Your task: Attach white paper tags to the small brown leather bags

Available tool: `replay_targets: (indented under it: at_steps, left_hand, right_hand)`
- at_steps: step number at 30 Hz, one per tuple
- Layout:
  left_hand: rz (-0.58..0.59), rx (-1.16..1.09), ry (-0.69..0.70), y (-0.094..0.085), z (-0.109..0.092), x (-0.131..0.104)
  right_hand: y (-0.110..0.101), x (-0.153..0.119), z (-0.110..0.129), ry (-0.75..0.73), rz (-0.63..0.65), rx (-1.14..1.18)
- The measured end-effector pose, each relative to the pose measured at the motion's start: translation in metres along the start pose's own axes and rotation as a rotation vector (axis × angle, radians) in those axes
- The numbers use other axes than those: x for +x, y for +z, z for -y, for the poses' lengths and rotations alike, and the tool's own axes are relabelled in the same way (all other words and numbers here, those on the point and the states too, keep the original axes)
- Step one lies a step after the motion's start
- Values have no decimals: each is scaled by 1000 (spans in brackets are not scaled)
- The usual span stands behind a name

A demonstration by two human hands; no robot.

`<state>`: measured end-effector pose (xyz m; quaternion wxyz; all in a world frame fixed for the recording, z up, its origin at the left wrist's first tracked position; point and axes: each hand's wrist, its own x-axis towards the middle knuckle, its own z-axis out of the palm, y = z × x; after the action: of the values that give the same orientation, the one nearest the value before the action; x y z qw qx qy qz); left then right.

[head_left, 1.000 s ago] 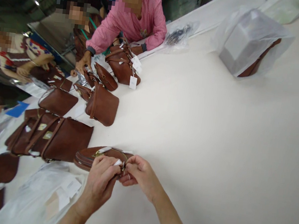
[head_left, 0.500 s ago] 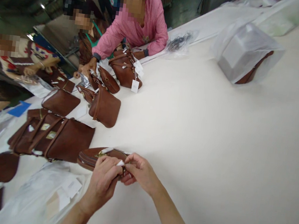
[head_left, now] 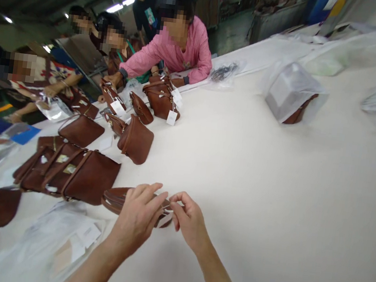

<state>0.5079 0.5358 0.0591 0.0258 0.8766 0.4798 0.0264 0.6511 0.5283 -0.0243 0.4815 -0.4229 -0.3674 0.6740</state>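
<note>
A small brown leather bag point(head_left: 115, 197) is lying flat on the white table point(head_left: 255, 176). It is pressed by the left hand point(head_left: 137, 217), fingers spread. Something tiny, perhaps its strap hardware, is pinched by the right hand point(head_left: 190, 219). Soft, light leather is judged best gripped at the stiffer rim.

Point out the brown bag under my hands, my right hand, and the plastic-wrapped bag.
Brown bag point(head_left: 112, 198), head view, left end.
Right hand point(head_left: 190, 221), head view, back.
Plastic-wrapped bag point(head_left: 284, 95), head view, wrapped front.

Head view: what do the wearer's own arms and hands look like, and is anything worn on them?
Both forearms are bare, with no sleeves showing up to the bottom edge of the picture. The left hand and the right hand wear no gloves, and no watch or bracelet shows at either wrist. The fingers are too blurred to tell whether a ring is worn.
</note>
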Motion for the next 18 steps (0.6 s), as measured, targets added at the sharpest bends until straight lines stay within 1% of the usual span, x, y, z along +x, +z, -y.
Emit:
replay_targets:
  at_steps: [3,4,5,8,12,14,18]
  left_hand:
    - [193,-175,-138,-1,-15,12]
    - [235,-230,-202,-1,-18,15]
    - [249,-275,-264,0,-20,18]
    - [202,-392,-362,0,-19,21]
    - [167,-616,-447,4,-13,13]
    - [164,-738,-486,8,-13,7]
    - [186,-963,-596,14,-16,3]
  right_hand:
    - [4,-1,1,-17,22,63]
    - [5,-1,0,-16,26,87]
    - [6,-2,-2,-16,28,113]
    - [6,-5,-9,5,16,259]
    - [4,-9,-15,27,-1,526]
    - [2,-11,-15,17,5,550]
    - [-1,-12,-9,21,72,495]
